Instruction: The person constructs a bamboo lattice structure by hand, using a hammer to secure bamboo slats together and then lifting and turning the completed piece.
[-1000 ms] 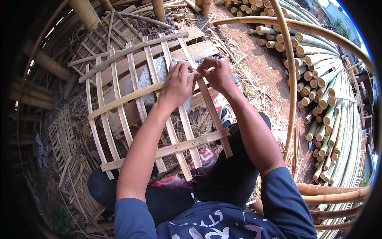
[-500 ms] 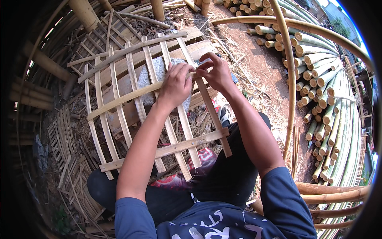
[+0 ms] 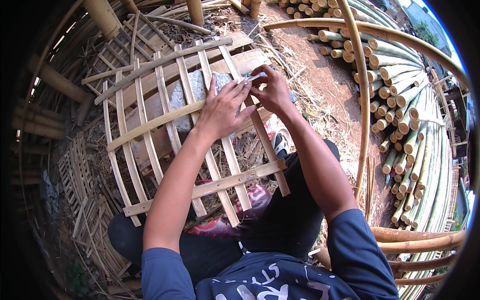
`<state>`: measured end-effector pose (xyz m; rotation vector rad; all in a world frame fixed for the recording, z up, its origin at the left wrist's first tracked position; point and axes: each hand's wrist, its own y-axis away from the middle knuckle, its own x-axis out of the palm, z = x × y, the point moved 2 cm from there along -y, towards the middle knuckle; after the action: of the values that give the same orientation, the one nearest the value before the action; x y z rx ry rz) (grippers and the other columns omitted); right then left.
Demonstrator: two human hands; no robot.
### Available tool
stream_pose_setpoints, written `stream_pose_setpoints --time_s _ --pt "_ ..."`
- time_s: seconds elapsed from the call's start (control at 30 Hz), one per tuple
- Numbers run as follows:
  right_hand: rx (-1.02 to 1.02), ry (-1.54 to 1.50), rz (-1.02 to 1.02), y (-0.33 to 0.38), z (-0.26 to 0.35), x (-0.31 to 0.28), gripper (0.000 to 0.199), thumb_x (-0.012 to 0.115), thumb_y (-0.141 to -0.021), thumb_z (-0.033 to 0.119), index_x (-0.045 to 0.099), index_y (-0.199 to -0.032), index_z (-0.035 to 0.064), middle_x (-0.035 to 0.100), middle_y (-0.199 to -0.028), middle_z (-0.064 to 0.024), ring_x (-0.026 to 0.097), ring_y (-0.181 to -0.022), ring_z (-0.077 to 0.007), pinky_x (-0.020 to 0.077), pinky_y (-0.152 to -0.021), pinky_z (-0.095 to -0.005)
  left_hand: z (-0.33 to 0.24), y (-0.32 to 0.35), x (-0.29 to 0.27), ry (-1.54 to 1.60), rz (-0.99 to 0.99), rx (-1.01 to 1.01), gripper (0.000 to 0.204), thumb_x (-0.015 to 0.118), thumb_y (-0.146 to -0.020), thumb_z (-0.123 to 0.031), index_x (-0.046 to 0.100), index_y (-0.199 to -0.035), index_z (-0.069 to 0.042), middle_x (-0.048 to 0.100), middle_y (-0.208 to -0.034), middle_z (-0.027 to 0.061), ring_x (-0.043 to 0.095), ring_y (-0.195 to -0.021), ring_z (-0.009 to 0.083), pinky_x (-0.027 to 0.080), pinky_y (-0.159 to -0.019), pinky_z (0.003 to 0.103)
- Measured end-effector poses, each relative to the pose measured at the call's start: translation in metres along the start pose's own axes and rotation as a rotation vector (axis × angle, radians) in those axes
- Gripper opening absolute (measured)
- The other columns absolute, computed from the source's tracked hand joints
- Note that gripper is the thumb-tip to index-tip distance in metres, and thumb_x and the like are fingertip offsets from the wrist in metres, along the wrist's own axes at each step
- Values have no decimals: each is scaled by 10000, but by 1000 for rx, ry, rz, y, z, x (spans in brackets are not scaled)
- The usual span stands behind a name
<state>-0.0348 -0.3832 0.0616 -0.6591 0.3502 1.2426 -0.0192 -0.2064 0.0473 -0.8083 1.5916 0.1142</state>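
While left fingers [image 3: 231, 95] lay splayed over slatted frame [image 3: 155, 125], right fingers [image 3: 270, 75] curled, hold unclear, we had stone [image 3: 178, 98] beneath, littered ground [image 3: 322, 115], stacked bamboo [image 3: 422, 132].

White lettering [image 3: 272, 272] across navy shirt [image 3: 235, 275]

Sunlit reddish earth [image 3: 322, 75] (strewn with pale scraps [image 3: 320, 122]) borders stacked bamboo poles [image 3: 425, 140].

L hand [image 3: 222, 109] on bamb. lattice [image 3: 170, 119]
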Motion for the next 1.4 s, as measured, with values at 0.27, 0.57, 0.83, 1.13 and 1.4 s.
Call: stream_pose_setpoints --time_s 0.27,0.57,0.83,1.13,1.4 --pt "20 -40 12 0 2 -2 332 763 -804 78 621 -1099 25 764 -901 -118 729 -828 -175 566 -763 -314 -1 0 0 -21 1 8 676 462 -1007 -484 382 -1520 -51 478 -1512 118 423 -1411 290 122 -1184 660" --pt "-125 104 109 10 18 -25 266 747 -839 116 729 -1103 92 746 -1021 -122 717 -948 -246 563 -843 -366 -1 3 -1 -33 14 0 636 478 -1005 -469 439 -1491 -60 526 -1464 139 441 -1401 287 151 -1158 691" --pt "-177 114 110 11 20 -22 254 663 -861 40 745 -1098 73 727 -1028 -177 700 -938 -342 556 -843 -399 -3 2 -1 -11 -9 3 608 509 -994 -438 458 -1481 -79 567 -1413 148 444 -1399 281 163 -1148 704" --pt "-390 179 106 9 15 -18 493 519 -647 -75 774 -1045 62 711 -1007 -204 662 -949 -363 521 -899 -420 -2 3 -1 -37 -3 15 569 546 -975 -382 515 -1420 -29 581 -1393 137 432 -1409 271 164 -1144 718" --pt "-425 245 96 8 14 -19 520 522 -626 -77 781 -1050 75 720 -1028 -191 680 -947 -350 537 -908 -409 -3 2 -1 -22 6 20 569 560 -963 -381 532 -1399 -17 576 -1404 128 426 -1414 274 154 -1142 725"
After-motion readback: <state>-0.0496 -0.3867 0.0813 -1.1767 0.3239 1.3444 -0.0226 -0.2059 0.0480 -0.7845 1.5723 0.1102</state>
